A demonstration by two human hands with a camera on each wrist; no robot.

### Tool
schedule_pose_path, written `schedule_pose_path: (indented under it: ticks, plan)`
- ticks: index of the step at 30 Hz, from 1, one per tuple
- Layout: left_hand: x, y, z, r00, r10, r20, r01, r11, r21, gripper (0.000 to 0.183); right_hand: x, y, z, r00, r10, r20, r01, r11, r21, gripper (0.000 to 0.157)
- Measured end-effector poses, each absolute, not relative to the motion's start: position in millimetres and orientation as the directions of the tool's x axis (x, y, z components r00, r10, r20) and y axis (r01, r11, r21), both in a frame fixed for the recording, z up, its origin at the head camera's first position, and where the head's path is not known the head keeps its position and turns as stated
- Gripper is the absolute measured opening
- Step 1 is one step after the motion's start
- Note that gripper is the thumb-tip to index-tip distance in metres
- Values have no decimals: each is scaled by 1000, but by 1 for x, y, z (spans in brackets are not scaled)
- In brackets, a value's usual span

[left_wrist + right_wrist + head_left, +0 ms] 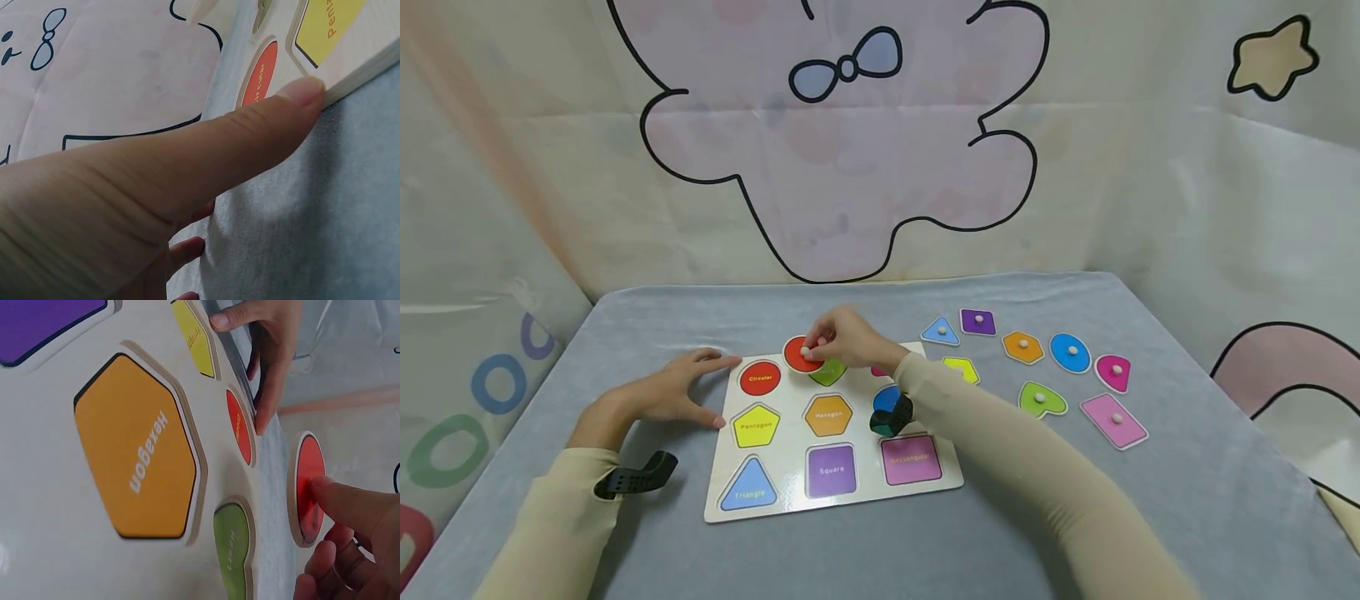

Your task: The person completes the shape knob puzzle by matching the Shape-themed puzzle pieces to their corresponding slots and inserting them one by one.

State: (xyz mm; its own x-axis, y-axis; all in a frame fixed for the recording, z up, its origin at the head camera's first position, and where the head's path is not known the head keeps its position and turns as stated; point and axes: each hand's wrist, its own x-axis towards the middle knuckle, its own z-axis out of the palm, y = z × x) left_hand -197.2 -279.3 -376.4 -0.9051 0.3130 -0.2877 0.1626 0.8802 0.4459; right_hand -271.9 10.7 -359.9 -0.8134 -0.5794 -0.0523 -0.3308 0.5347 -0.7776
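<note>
My right hand [853, 337] pinches the small knob of a red circle puzzle piece [790, 350] and holds it raised by the far edge of a white shape puzzle board [790, 437]. Just left of the piece is the red recess [760, 378] marked Circular; the green heart recess [231, 550] lies partly under the hand in the head view. My left hand [673, 390] spreads along the board's left edge. Its thumb [303, 94] touches the edge near the yellow Pentagon recess [756, 427]. The right hand and forearm hide part of the board's upper right.
Right of the board lie loose knobbed pieces: a blue triangle [934, 333], purple square [968, 323], orange hexagon [1015, 346], blue oval [1063, 358], magenta piece [1108, 379], green heart [1052, 404], pink rectangle [1108, 417] and yellow piece [966, 367]. A grey-blue cloth [820, 550] covers the table.
</note>
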Motion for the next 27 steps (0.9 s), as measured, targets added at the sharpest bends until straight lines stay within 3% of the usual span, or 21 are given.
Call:
schedule_pose_path:
  ticks: [11,27]
  plan:
    - [-197,-278,-375,-897,311,-315,144,879,455,107,-271,-13,-369,-826,-558,-78,-270,513,-815,11]
    - [-198,-278,-376,-896,316,-312,152,878,453,107,-268,-43,-377,-819,-570,-68,-281,501,-819,9]
